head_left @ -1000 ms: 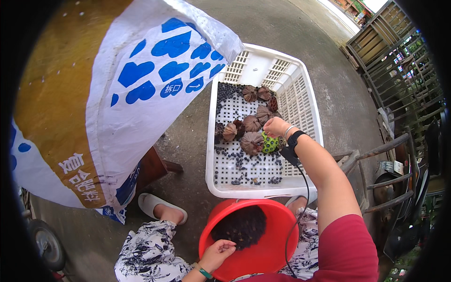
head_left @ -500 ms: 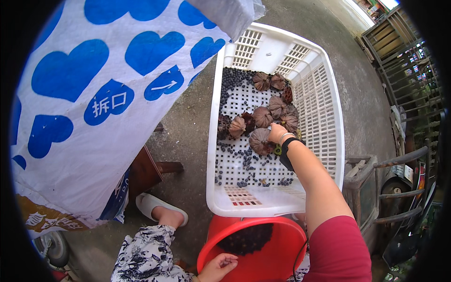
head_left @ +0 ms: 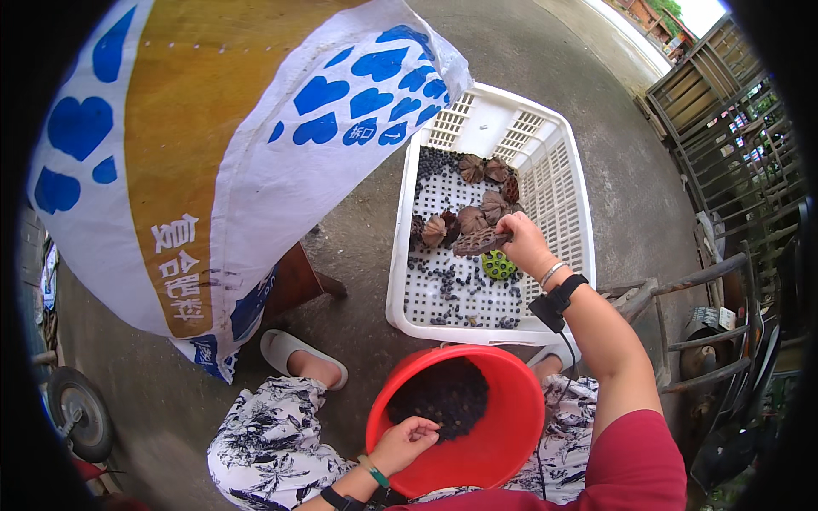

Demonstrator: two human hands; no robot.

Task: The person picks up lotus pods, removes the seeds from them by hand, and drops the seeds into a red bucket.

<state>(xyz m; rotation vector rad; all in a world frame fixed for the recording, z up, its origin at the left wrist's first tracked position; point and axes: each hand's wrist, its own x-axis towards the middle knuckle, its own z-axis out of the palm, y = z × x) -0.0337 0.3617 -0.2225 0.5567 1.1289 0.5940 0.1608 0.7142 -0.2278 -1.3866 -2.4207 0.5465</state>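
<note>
My right hand (head_left: 526, 244) grips a dried brown lotus seed pod (head_left: 479, 244) by its edge, raised over a white plastic crate (head_left: 583, 294). Its flat face, pitted with holes, is turned up. Right beneath that hand lies a green lotus seed pod (head_left: 498, 266). Several more brown pods (head_left: 471, 220) and many loose dark lotus seeds (head_left: 456, 281) are spread on the crate's slotted floor. My left hand (head_left: 411, 441) hovers over the mouth of a red bucket (head_left: 511, 426), fingers curled together; whether they hold anything is hidden. Dark seeds (head_left: 443, 396) fill the bucket's bottom.
A large white woven sack (head_left: 281, 183) with blue hearts and a brown band takes up the left side, reaching the crate's far left corner. Beneath it stands a brown wooden stool (head_left: 298, 285). A wooden chair (head_left: 707, 341) is at right. The bucket sits between my legs.
My right hand has lifted a brown pod from the crate, uncovering the green pod. My left hand has moved further over the bucket. The whole view has shifted, and the sack shows another side.
</note>
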